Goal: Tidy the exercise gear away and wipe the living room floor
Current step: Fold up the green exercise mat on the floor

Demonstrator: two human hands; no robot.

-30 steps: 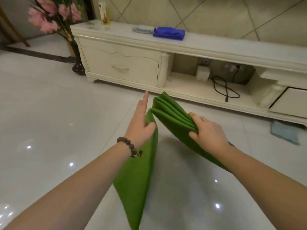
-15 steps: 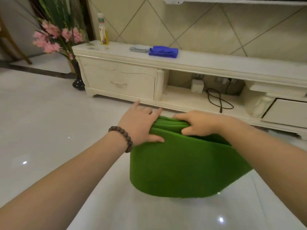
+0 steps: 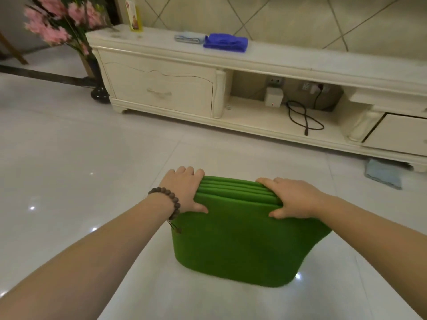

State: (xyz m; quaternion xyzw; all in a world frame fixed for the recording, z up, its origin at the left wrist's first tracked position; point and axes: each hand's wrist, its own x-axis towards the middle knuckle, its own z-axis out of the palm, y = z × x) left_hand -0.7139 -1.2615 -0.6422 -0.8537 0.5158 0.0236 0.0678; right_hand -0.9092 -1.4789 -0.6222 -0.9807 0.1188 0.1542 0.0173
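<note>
A green exercise mat (image 3: 240, 241), folded into several layers, stands on its fold on the glossy white floor (image 3: 69, 181) in front of me. My left hand (image 3: 184, 188), with a bead bracelet on the wrist, clamps the left end of the stacked top edges. At the right end my right hand (image 3: 291, 197) grips the same edges, thumb on the near face. A blue cloth (image 3: 225, 42) lies folded on top of the cream TV cabinet (image 3: 159, 88). A pale blue cloth (image 3: 383, 174) lies on the floor by the cabinet's right foot.
On the cabinet's top stand a yellow bottle (image 3: 134, 17) and a grey cloth (image 3: 188, 39). Its open shelf holds a white box (image 3: 273, 97) and a black cable (image 3: 305, 117). A dark vase with pink flowers (image 3: 57, 26) stands at the cabinet's left end.
The two halves of the mat, held apart a second ago, have been pressed together into one folded stack. Both hands now grip its top edges, and the stack has settled lower.
</note>
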